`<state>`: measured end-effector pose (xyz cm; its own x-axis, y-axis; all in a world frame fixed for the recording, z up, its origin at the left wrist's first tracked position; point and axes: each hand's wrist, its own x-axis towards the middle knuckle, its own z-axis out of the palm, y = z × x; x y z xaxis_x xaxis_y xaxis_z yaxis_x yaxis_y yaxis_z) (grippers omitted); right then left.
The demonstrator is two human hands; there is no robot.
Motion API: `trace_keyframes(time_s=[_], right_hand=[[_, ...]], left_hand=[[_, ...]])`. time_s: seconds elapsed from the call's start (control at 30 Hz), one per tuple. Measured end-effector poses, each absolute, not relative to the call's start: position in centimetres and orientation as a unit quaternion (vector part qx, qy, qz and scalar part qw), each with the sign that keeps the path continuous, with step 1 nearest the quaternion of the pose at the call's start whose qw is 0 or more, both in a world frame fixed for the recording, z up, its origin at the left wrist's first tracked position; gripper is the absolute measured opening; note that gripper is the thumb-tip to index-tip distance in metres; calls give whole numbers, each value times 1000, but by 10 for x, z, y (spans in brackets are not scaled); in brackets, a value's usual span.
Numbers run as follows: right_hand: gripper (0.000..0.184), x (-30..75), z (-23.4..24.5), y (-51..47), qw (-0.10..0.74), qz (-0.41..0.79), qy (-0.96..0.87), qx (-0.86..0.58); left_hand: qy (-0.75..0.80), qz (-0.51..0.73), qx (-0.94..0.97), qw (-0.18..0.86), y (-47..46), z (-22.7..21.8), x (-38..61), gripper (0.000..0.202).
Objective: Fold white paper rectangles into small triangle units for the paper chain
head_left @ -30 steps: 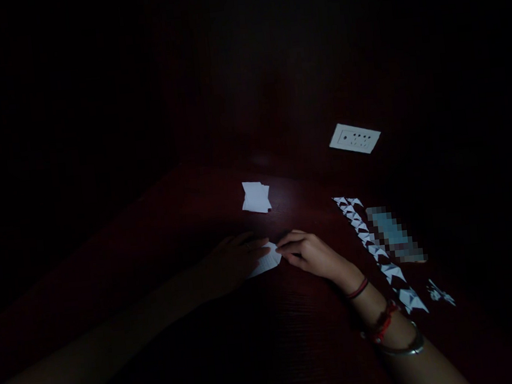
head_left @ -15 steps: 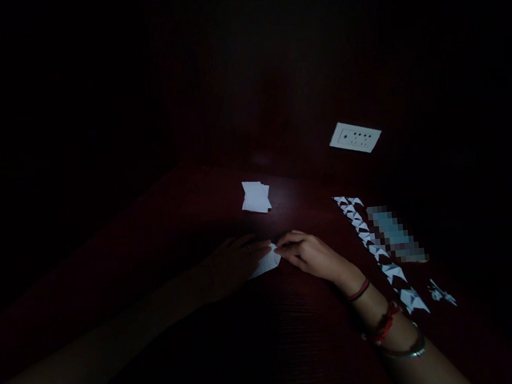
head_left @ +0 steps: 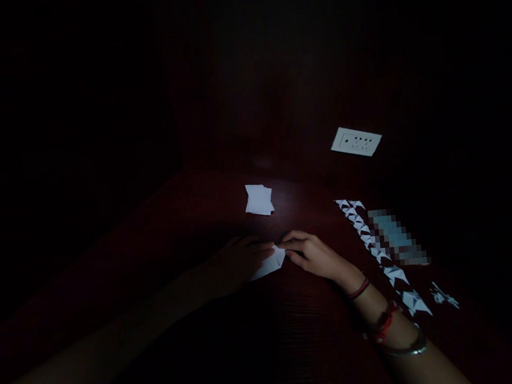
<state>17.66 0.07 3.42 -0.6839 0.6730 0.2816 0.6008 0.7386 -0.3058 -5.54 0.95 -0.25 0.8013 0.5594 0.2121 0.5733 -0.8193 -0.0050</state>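
Just below centre, a folded paper (head_left: 270, 265) lies on the worktop (head_left: 305, 211). The left hand (head_left: 236, 263) covers its left part, fingers extended. The right hand (head_left: 314, 256) touches its right corner; whether those fingers pinch or press, I cannot tell.

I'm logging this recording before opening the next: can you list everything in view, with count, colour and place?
table: one, dark red, under the papers
paper: one, white, beneath the left hand
sheets: several, white, piled beyond the hands
folded papers: many, white, in a column at right
pixelated thing: one, bluish, right of the column
bits: uncountable, white, by the column's near end
socket: one, white, behind the table, right
bracelets: three, dark red, red, silver, right arm
left hand: one, shadowed, on the paper
right hand: one, lit, at the paper's right corner
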Motion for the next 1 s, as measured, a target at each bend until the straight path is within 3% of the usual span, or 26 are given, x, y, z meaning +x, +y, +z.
trace_keyframes(time_s=[0.77,1.0], right_hand=[[44,174,42,-1,93,16,-916,-390],[39,181,45,0,95,23,-919,-381]], left_hand=[[-318,-130,-939,25,5,12,-44,32],[-318,-125,-939,24,6,12,-47,33]])
